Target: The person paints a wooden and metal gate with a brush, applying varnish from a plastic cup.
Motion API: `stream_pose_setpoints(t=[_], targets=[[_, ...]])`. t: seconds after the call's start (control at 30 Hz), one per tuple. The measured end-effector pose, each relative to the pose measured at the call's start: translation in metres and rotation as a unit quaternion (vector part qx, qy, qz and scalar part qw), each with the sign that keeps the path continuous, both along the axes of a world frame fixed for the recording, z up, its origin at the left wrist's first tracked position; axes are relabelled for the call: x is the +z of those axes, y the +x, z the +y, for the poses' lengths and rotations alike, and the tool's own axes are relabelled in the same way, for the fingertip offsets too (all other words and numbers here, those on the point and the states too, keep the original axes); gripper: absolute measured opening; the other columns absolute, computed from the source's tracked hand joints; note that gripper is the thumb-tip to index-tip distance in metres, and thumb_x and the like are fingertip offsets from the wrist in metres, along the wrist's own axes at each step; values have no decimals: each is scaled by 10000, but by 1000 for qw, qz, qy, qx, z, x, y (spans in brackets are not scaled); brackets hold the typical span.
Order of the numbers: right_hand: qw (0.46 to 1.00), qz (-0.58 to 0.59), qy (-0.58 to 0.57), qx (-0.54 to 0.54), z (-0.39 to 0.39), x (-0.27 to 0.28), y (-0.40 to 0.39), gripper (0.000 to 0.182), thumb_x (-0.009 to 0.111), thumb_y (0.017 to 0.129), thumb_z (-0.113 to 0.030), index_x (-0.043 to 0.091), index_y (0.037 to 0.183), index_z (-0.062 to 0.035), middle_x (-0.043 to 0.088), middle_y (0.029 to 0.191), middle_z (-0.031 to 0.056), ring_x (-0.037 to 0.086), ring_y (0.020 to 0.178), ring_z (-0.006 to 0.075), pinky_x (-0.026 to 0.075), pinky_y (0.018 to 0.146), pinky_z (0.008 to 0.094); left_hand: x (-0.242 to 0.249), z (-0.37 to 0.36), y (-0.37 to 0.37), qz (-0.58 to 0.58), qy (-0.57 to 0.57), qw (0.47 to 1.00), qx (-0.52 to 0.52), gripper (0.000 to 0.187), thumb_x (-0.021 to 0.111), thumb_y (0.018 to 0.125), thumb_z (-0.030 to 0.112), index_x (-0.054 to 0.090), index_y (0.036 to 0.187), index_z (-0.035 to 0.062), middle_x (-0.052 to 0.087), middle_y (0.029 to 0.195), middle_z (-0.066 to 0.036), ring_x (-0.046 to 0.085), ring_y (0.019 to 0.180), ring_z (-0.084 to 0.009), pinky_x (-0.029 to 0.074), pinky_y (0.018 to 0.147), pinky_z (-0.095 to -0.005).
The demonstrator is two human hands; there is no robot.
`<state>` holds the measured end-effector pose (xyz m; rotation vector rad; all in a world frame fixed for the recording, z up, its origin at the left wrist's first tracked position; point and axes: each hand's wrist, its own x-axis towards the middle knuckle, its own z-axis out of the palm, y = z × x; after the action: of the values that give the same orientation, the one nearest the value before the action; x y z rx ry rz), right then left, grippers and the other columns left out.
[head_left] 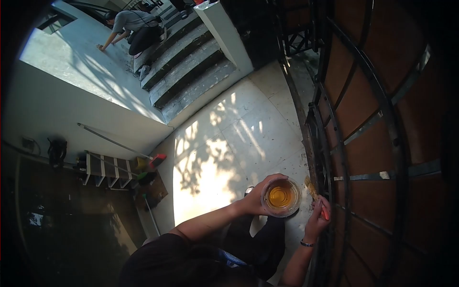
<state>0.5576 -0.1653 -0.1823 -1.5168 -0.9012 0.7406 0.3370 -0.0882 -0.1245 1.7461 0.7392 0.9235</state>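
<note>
My left hand (254,200) is wrapped round a clear cup (298,197), seen from above. Amber liquid (279,195) lies inside it. To the right of the cup, my right hand (314,221) grips a paintbrush (311,187) by its red-orange handle. Its tan bristles point upward in the view, close beside the bars of a black metal gate (340,138). Rust-brown panels (366,148) show behind the bars. A bracelet circles my right wrist.
Sunlit pale floor tiles (244,129) stretch ahead. Curved steps (186,67) rise at the top, where another person (136,28) crouches with an arm on a ledge. At left, a long-handled red broom (157,160) leans near a small rack (107,171).
</note>
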Motion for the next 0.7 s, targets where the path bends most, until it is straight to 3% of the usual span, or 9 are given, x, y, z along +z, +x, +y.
stream_pose_setpoints(t=[0.23, 0.3, 0.7], targets=[[999, 35, -22, -24, -14, -9, 18, 237, 536, 1000, -82, 634, 1193, 16, 670, 986, 96, 646, 794, 146, 546, 724, 279, 12, 5, 21, -12, 5, 999, -33, 991, 920, 681, 165, 319, 1458, 32, 473, 1369, -117, 515, 1267, -220, 416, 1079, -351], [998, 28, -29, -43, -18, -15, 27, 248, 535, 1000, -83, 625, 1207, 21, 673, 973, 93, 641, 796, 136, 540, 727, 279, 16, 5, 25, -1, -18, 999, -44, 1018, 952, 614, 233, 371, 1423, 23, 512, 1323, -128, 553, 1213, -220, 453, 1020, -353], [996, 51, -17, -69, -18, -19, 28, 319, 520, 1006, -103, 564, 1299, 15, 642, 855, 60, 602, 766, 116, 512, 715, 278, 28, 5, 34, 40, 39, 996, -69, 996, 950, 620, 237, 380, 1405, 12, 533, 1290, -130, 585, 1163, -230, 473, 988, -350]])
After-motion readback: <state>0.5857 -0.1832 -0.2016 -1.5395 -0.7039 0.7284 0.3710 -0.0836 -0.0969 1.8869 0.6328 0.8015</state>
